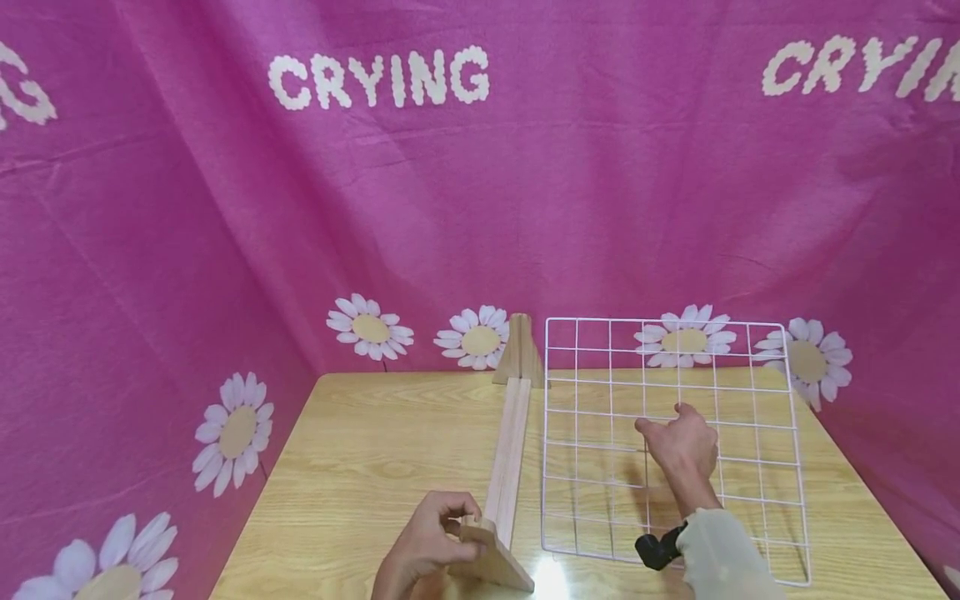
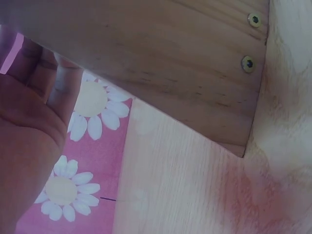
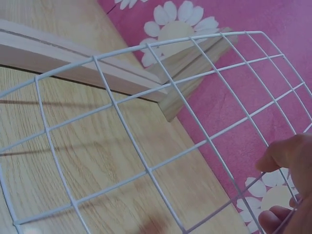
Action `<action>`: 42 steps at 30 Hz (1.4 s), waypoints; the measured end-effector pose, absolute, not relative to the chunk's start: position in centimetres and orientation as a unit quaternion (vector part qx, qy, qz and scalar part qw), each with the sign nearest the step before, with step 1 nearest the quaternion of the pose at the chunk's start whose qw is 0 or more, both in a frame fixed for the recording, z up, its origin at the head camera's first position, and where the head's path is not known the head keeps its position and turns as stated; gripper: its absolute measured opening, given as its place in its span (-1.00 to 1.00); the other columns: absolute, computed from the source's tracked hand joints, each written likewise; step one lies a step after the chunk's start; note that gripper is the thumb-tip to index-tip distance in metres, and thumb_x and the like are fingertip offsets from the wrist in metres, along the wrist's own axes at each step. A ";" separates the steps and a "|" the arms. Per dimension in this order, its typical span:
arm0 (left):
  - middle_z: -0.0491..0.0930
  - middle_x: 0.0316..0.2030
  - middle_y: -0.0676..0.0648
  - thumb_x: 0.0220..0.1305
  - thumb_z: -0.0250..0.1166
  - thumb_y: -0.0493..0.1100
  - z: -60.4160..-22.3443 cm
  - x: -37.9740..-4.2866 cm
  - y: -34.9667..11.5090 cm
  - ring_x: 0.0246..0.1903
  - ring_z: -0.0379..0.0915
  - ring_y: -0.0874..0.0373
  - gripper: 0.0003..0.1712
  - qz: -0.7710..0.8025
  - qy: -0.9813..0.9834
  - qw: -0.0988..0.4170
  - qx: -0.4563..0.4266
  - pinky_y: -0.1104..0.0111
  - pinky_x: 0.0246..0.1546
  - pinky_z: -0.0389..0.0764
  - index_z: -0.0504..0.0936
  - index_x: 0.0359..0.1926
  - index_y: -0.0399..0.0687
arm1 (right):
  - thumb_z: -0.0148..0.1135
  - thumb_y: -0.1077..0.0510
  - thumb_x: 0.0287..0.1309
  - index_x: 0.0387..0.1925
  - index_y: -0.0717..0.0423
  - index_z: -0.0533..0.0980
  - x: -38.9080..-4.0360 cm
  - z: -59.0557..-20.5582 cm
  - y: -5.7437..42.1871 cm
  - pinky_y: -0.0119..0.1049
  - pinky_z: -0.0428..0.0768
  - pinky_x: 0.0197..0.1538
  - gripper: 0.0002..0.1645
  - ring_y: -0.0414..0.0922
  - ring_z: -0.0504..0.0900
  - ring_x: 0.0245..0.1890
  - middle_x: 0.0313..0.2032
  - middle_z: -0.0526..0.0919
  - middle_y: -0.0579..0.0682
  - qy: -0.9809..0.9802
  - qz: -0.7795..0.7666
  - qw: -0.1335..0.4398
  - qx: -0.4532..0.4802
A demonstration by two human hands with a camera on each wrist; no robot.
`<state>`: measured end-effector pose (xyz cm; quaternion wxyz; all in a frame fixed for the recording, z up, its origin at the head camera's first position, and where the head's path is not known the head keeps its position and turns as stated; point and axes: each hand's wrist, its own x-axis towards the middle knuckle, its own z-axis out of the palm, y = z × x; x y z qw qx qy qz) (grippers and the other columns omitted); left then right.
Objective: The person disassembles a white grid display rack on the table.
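Observation:
A wooden stand (image 1: 510, 458) with a long grooved rail and an upright piece at each end lies front to back on the table. My left hand (image 1: 431, 533) pinches the top of the near end piece (image 1: 491, 564) between thumb and fingers. In the left wrist view, two screw heads (image 2: 248, 64) show on that end piece (image 2: 185, 73). To the right of the stand, my right hand (image 1: 682, 446) holds a white wire grid panel (image 1: 545, 479) by its inner wires. The panel is raised and tilted, its left edge beside the rail and apart from it.
The wood-grain table (image 1: 375, 450) carries the stand. Pink cloth (image 1: 525, 208) with white daisies and lettering hangs behind the table and at both sides. A black device (image 1: 658, 550) sits on my right wrist by the pale sleeve (image 1: 727, 554).

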<state>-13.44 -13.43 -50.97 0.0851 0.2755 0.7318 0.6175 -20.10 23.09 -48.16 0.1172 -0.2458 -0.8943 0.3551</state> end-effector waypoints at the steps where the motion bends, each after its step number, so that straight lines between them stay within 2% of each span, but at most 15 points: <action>1: 0.56 -0.46 0.03 -0.13 0.36 -0.40 -51.0 -13.3 -13.6 -0.35 0.42 0.28 -0.84 0.615 0.736 0.084 0.271 0.31 -0.39 0.63 0.56 -0.46 -0.19 | 0.38 -0.11 0.00 0.24 0.45 0.37 -20.2 -48.3 22.9 0.19 0.52 -0.14 -0.09 0.41 0.50 0.00 -0.07 0.62 0.42 -0.896 0.356 0.110 -0.243; 5: 0.56 -0.46 0.04 -0.13 0.34 -0.39 -50.9 -12.7 -14.2 -0.35 0.44 0.25 -0.84 0.613 0.741 0.087 0.258 0.30 -0.40 0.63 0.53 -0.49 -0.15 | 0.38 -0.13 0.01 0.26 0.44 0.36 -20.7 -48.8 22.2 0.18 0.53 -0.11 -0.06 0.42 0.48 0.05 0.10 0.50 0.47 -0.897 0.364 0.080 -0.237; 7: 0.53 -0.48 0.11 -0.13 0.35 -0.39 -50.9 -12.6 -14.2 -0.35 0.42 0.26 -0.85 0.614 0.741 0.092 0.257 0.31 -0.40 0.62 0.54 -0.49 -0.17 | 0.38 -0.13 0.01 0.26 0.43 0.37 -21.0 -49.1 22.1 0.19 0.53 -0.09 -0.06 0.42 0.48 0.06 0.12 0.49 0.48 -0.896 0.365 0.074 -0.240; 13: 0.46 -0.52 0.19 -0.15 0.36 -0.39 -50.9 -12.8 -13.5 -0.41 0.32 0.31 -0.85 0.608 0.743 0.101 0.262 0.40 -0.47 0.54 0.56 -0.49 -0.17 | 0.39 -0.10 -0.01 0.20 0.48 0.39 -21.3 -49.5 22.4 0.19 0.54 -0.07 -0.09 0.40 0.52 0.00 0.07 0.52 0.49 -0.900 0.358 0.077 -0.238; 19: 0.44 -0.54 0.18 -0.17 0.36 -0.38 -50.9 -12.8 -12.8 -0.39 0.34 0.30 -0.85 0.606 0.744 0.095 0.267 0.33 -0.40 0.59 0.56 -0.51 -0.16 | 0.40 -0.12 -0.01 0.16 0.52 0.41 -21.7 -50.0 23.0 0.16 0.57 -0.13 -0.09 0.37 0.56 -0.07 0.02 0.54 0.50 -0.905 0.351 0.071 -0.228; 22: 0.45 -0.51 0.17 -0.16 0.37 -0.40 -51.0 -12.8 -12.5 -0.37 0.39 0.31 -0.84 0.615 0.733 0.105 0.273 0.32 -0.40 0.61 0.56 -0.50 -0.19 | 0.41 -0.12 -0.01 0.09 0.53 0.43 -21.9 -50.3 23.3 0.10 0.59 -0.24 -0.13 0.32 0.60 -0.18 -0.04 0.56 0.50 -0.907 0.347 0.059 -0.229; 27: 0.46 -0.51 0.17 -0.13 0.39 -0.41 -51.0 -12.8 -12.3 -0.38 0.39 0.32 -0.84 0.613 0.733 0.108 0.275 0.36 -0.43 0.58 0.56 -0.50 -0.19 | 0.40 -0.13 -0.02 -0.15 0.48 0.49 -22.1 -50.9 23.6 -0.01 0.55 -0.42 -0.28 0.20 0.59 -0.35 -0.25 0.61 0.42 -0.912 0.340 0.043 -0.225; 30: 0.48 -0.51 0.18 -0.13 0.38 -0.40 -51.0 -12.8 -12.2 -0.38 0.36 0.33 -0.84 0.605 0.740 0.111 0.274 0.38 -0.42 0.56 0.55 -0.52 -0.17 | 0.40 -0.14 -0.03 -0.33 0.39 0.48 -22.1 -51.2 23.8 -0.07 0.49 -0.49 -0.38 0.15 0.55 -0.43 -0.42 0.58 0.29 -0.915 0.333 0.036 -0.226; 34: 0.49 -0.52 0.18 -0.12 0.37 -0.41 -51.1 -12.8 -12.0 -0.43 0.35 0.36 -0.84 0.604 0.736 0.117 0.282 0.44 -0.45 0.54 0.55 -0.53 -0.17 | 0.38 -0.13 0.01 -0.55 0.25 0.44 -22.0 -51.6 23.8 -0.18 0.39 -0.58 -0.48 0.02 0.45 -0.57 -0.64 0.41 0.05 -0.917 0.330 0.017 -0.225; 37: 0.46 -0.52 0.20 -0.09 0.38 -0.41 -51.1 -12.9 -11.6 -0.45 0.33 0.38 -0.84 0.606 0.732 0.122 0.287 0.48 -0.47 0.51 0.56 -0.51 -0.17 | 0.37 -0.13 0.03 -0.63 0.20 0.43 -22.1 -51.9 24.0 -0.22 0.33 -0.59 -0.49 -0.03 0.40 -0.62 -0.69 0.32 -0.02 -0.915 0.331 0.008 -0.229; 42: 0.44 -0.51 0.22 -0.07 0.42 -0.37 -51.0 -13.2 -11.0 -0.44 0.31 0.37 -0.83 0.595 0.743 0.120 0.282 0.47 -0.45 0.47 0.56 -0.51 -0.13 | 0.37 -0.14 0.03 -0.62 0.21 0.45 -22.2 -52.2 24.5 -0.20 0.34 -0.55 -0.49 -0.01 0.41 -0.57 -0.64 0.37 0.02 -0.916 0.329 -0.001 -0.230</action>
